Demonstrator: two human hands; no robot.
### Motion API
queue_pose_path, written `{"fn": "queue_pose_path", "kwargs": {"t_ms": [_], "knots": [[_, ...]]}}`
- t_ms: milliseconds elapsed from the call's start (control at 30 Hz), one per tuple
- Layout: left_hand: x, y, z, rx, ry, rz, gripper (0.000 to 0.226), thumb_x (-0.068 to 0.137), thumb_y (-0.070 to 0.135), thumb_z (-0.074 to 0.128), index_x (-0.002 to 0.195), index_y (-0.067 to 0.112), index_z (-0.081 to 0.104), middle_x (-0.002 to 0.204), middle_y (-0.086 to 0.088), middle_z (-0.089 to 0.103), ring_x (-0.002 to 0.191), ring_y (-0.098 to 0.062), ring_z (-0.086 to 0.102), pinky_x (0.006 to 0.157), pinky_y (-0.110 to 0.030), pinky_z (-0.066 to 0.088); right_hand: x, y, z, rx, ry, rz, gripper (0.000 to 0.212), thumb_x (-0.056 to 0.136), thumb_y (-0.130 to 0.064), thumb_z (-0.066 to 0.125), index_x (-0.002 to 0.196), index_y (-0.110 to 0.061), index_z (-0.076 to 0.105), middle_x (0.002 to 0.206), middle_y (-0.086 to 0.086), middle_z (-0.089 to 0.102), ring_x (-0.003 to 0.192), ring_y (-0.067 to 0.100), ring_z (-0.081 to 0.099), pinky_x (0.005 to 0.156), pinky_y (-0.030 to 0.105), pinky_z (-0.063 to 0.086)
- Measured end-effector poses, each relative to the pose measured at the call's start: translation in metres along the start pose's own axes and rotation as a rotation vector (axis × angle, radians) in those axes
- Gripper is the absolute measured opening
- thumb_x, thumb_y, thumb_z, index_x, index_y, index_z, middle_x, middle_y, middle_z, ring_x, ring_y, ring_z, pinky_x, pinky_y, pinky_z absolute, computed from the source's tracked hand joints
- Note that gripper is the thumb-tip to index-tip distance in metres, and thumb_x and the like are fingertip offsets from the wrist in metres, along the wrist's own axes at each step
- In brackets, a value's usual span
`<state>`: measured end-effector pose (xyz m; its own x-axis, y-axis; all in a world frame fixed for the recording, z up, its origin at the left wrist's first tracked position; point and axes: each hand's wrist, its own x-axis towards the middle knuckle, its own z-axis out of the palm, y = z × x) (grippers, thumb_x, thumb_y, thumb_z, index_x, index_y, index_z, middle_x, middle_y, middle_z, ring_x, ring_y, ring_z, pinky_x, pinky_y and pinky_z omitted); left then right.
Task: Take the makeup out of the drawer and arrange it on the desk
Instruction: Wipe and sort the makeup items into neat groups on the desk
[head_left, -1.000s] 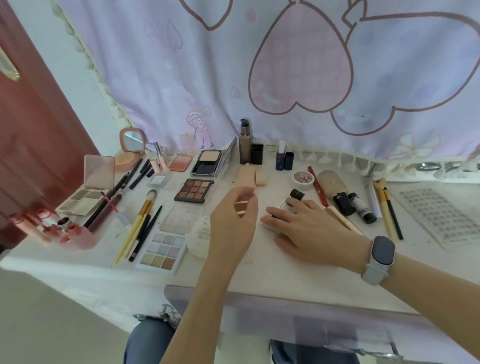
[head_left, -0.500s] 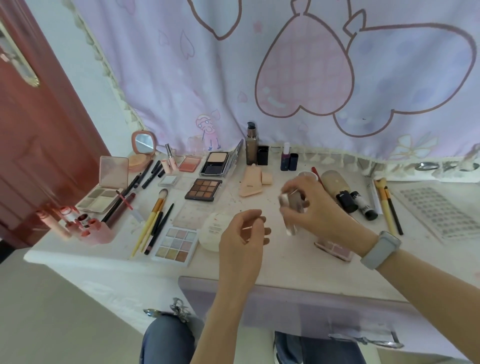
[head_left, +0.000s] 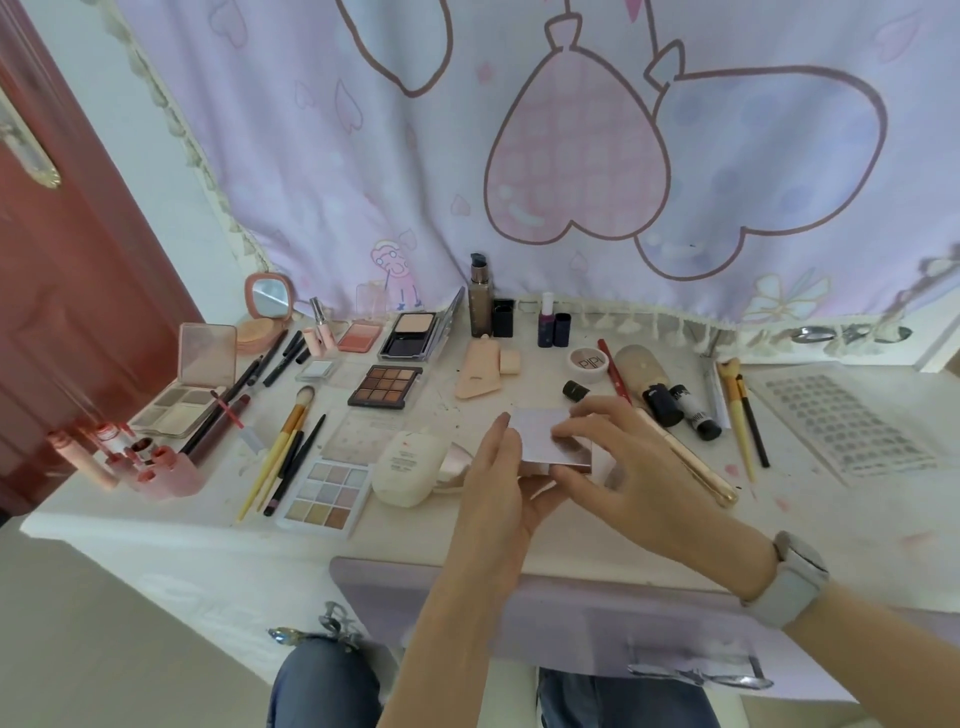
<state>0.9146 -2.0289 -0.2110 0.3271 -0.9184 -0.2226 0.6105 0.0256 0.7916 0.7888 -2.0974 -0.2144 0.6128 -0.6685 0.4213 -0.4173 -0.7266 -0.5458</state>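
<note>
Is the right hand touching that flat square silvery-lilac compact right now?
Touching. The head view shows the right hand with fingers curled over the flat square silvery-lilac compact, while the left hand supports it underneath.

Very little here can be read. The small round white jar (head_left: 588, 364), lying on the tabletop (head_left: 597, 525) just beside the red pencil, shows "PIPI" in thin letters on its lid. The black tube (head_left: 695, 414) lying near the yellow-handled brushes carries white lettering along its side, too blurred to make out. The white squeeze tube (head_left: 407, 465) next to the pastel eyeshadow palette has a few lines of small grey print and a tiny red mark, none of it legible. Nothing else on the tabletop shows words or numbers clearly.
</note>
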Motion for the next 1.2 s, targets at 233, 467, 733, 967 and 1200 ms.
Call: {"fn": "queue_pose_path", "kwargs": {"t_ms": [233,467,733,967,1200], "knots": [[0.010,0.005,-0.010,0.250,-0.051,-0.038,0.034,0.098,0.022,0.043,0.128,0.008,0.051,0.101,-0.011,0.070,0.089,-0.026,0.069,0.073,-0.032,0.057,0.008,-0.011,-0.005,-0.426,-0.174,-0.142,0.028,0.090,-0.034,0.041,0.107,-0.023,0.061,0.103,-0.009,0.065,0.080,0.010,0.058,0.080,0.029,0.045],[0.014,0.005,-0.018,0.307,-0.123,-0.016,0.029,0.098,0.019,0.042,0.093,0.007,0.067,0.081,-0.006,0.073,0.079,-0.017,0.070,0.066,-0.024,0.055,0.024,-0.021,-0.004,-0.647,-0.347,-0.182,0.026,0.093,-0.030,0.030,0.100,-0.018,0.052,0.094,-0.003,0.064,0.064,0.017,0.045,0.059,0.026,0.031],[0.018,0.003,-0.013,0.430,-0.080,0.108,0.031,0.097,0.020,0.046,0.079,0.007,0.067,0.078,-0.008,0.072,0.080,-0.020,0.071,0.068,-0.024,0.056,0.036,-0.019,-0.008,-0.625,-0.365,-0.073,0.023,0.088,-0.031,0.036,0.092,-0.016,0.053,0.064,-0.001,0.045,0.059,0.019,0.039,0.058,0.028,0.033],[0.016,0.000,-0.008,0.476,-0.025,0.169,0.048,0.097,0.019,0.047,0.052,0.021,0.065,0.057,0.002,0.062,0.064,-0.012,0.069,0.063,-0.027,0.058,0.040,-0.016,-0.009,-0.570,-0.365,-0.014,0.025,0.083,-0.032,0.042,0.092,-0.017,0.059,0.062,-0.001,0.050,0.059,0.019,0.040,0.067,0.039,0.051],[0.021,-0.003,-0.009,0.483,-0.020,0.166,0.037,0.097,0.020,0.047,0.065,0.017,0.066,0.074,-0.012,0.064,0.069,-0.016,0.070,0.058,-0.024,0.056,0.042,-0.016,-0.014,-0.494,-0.380,0.044,0.034,0.083,-0.034,0.044,0.107,-0.017,0.063,0.081,0.004,0.063,0.076,0.021,0.057,0.071,0.040,0.053]]}}
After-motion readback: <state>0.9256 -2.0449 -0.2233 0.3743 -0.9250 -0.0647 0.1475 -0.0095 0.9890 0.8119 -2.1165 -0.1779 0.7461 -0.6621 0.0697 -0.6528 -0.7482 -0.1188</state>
